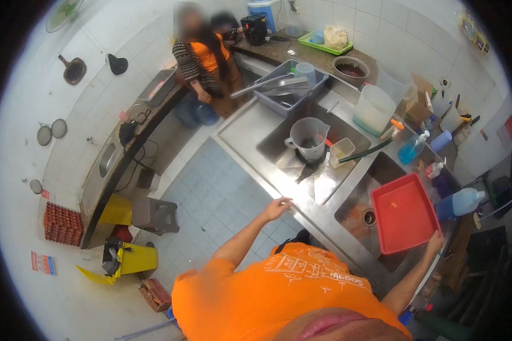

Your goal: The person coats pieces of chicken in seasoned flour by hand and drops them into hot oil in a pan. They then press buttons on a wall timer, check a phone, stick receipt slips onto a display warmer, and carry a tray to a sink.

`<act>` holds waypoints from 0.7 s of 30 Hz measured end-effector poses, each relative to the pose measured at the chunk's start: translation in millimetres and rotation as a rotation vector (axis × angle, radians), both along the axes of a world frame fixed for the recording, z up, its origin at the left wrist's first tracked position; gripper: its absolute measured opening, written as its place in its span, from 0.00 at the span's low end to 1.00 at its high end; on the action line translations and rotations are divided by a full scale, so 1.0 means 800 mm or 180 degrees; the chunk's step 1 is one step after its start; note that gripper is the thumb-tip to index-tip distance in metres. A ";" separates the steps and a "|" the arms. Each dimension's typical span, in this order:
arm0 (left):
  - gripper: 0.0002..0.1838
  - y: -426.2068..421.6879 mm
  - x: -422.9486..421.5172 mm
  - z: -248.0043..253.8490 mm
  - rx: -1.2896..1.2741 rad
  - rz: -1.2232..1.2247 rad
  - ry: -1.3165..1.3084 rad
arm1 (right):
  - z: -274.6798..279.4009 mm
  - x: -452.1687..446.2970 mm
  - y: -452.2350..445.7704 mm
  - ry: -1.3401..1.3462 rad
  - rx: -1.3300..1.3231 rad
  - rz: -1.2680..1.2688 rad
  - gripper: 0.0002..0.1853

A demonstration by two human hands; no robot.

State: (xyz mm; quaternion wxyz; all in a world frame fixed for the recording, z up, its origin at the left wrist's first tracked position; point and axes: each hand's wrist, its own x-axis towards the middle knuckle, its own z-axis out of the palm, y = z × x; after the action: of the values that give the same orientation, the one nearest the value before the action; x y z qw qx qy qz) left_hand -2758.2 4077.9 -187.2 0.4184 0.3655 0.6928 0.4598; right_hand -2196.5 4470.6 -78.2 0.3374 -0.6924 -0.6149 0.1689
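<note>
My right hand (435, 244) grips the near right corner of a red plastic tray (405, 215). The tray is tilted over the right sink basin (355, 211) and hides part of it. My left hand (279, 208) is at the front edge of the steel counter, its fingers loosely stretched and holding nothing. In the left basin (279, 149) stands a clear measuring jug (309, 138) with a handle. Beside it is a small square plastic container (342, 152). A dark green hose (367, 150) runs across the divider between the basins.
A grey crate (273, 102) of utensils stands beyond the left basin. A translucent bucket (374, 108), a blue soap bottle (413, 148) and a large blue bottle (459, 203) line the back. Another person (205, 59) stands at the far left. A yellow bin (135, 258) is on the floor.
</note>
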 end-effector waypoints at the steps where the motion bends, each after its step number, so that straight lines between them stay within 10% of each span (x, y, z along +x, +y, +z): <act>1: 0.23 0.035 0.004 0.018 -0.0051 -0.0257 -0.0140 | 0.000 0.003 -0.012 0.0566 -0.0409 -0.0337 0.16; 8: 0.41 0.198 0.096 0.085 -0.0306 -0.1703 -0.1486 | -0.026 -0.010 -0.097 0.2841 -0.1197 -0.0591 0.14; 12: 0.39 0.212 0.138 0.140 -0.0255 -0.0967 -0.2747 | 0.018 -0.125 -0.149 0.3331 -0.1578 -0.0021 0.16; 21: 0.32 0.115 0.055 0.131 -0.0040 0.1689 -0.0991 | -0.047 -0.338 -0.042 0.2959 -0.3222 0.2042 0.37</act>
State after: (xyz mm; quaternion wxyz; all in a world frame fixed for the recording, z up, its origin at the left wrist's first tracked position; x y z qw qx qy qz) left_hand -2714.1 4170.2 -82.2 0.3870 0.0944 0.6944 0.5992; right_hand -2467.0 4437.0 -116.1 0.1371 -0.4075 -0.4281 0.7949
